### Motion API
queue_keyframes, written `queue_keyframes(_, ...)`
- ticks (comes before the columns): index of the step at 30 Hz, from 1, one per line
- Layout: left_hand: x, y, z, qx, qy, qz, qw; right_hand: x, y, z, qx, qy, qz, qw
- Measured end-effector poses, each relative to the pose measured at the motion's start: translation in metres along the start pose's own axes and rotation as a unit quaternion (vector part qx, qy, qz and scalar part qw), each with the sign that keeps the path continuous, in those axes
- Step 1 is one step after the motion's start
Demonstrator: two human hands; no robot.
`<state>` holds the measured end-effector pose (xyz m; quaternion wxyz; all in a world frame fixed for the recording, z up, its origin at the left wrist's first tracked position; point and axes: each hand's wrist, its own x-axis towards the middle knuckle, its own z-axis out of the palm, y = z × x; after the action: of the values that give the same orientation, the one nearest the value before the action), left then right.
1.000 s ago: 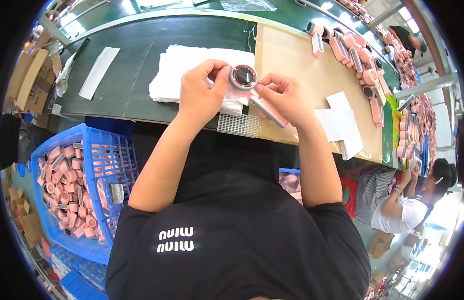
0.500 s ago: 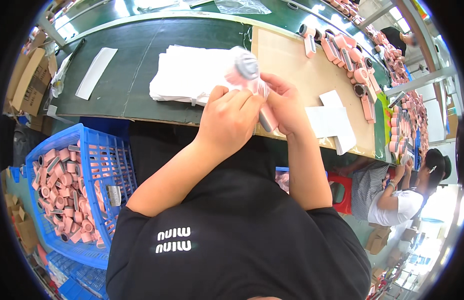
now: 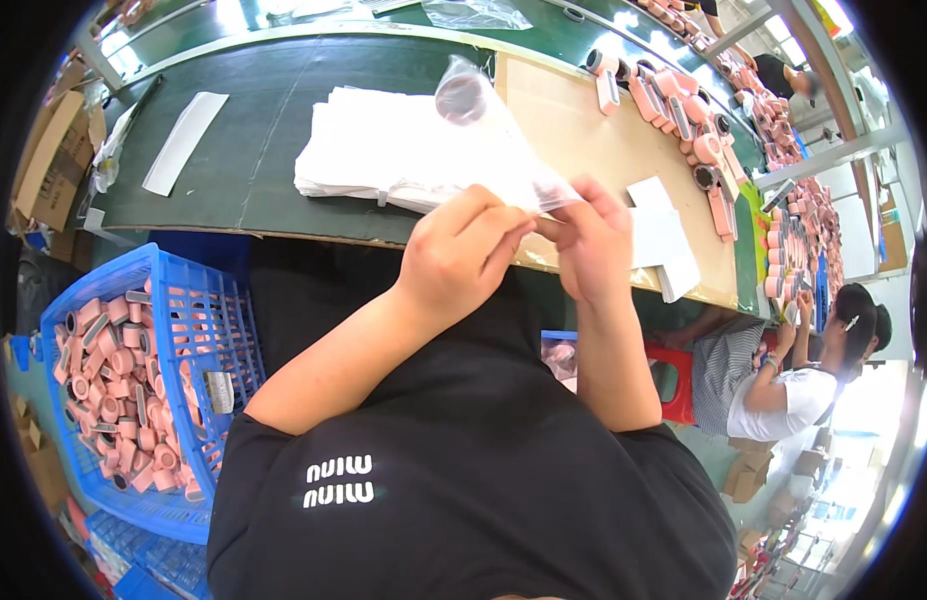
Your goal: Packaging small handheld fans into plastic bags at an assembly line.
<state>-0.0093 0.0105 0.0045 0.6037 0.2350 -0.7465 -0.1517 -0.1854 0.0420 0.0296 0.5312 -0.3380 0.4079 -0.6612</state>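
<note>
A clear plastic bag (image 3: 512,150) stretches between my hands and the white stack, and a round grey head of a small device (image 3: 462,99) shows inside its far end. The rest of that device is hard to make out through the film. My left hand (image 3: 466,240) is closed, its fingertips pinching the bag's near end. Beside it my right hand (image 3: 592,240) also pinches the near end, fingers and thumb together. Under the bag lies a stack of white sheets or flat bags (image 3: 359,145), near the table's front edge.
A blue crate (image 3: 159,262) full of pink-and-grey devices stands left of me. More pink devices (image 3: 684,120) lie along the brown board's right side. White paper pieces (image 3: 664,240) sit near my right hand, and another white strip (image 3: 184,143) at left. A seated co-worker (image 3: 789,400) is at right.
The pink device was between my hands with its handle toward me; now its round head lies at the far end of the bag. Both hands have moved to the bag's near end.
</note>
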Motion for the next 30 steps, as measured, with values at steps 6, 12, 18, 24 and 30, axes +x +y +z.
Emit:
queue_keyframes(6,0.019,0.023,-0.008,-0.116,-0.065,0.168,0.977,-0.067,-0.091,-0.04,-0.418,-0.054,-0.189,0.887)
queue_keyframes(12,0.033,-0.019,-0.002,0.076,-0.07,-0.044,0.994,-0.107,-0.134,-0.198,-0.357,-0.11,0.33,0.867)
queue_keyframes(18,0.051,-0.054,0.001,0.32,-0.27,-0.15,0.896,-0.179,0.023,-0.321,-0.408,-0.071,0.679,0.606)
queue_keyframes(24,0.054,-0.054,-0.002,0.298,-0.291,-0.183,0.891,-0.118,0.01,-0.235,-0.491,-0.171,0.587,0.62)
queue_keyframes(30,0.052,-0.056,-0.005,0.232,-0.198,-0.198,0.932,0.009,-0.12,-0.107,-0.438,-0.226,0.205,0.846)
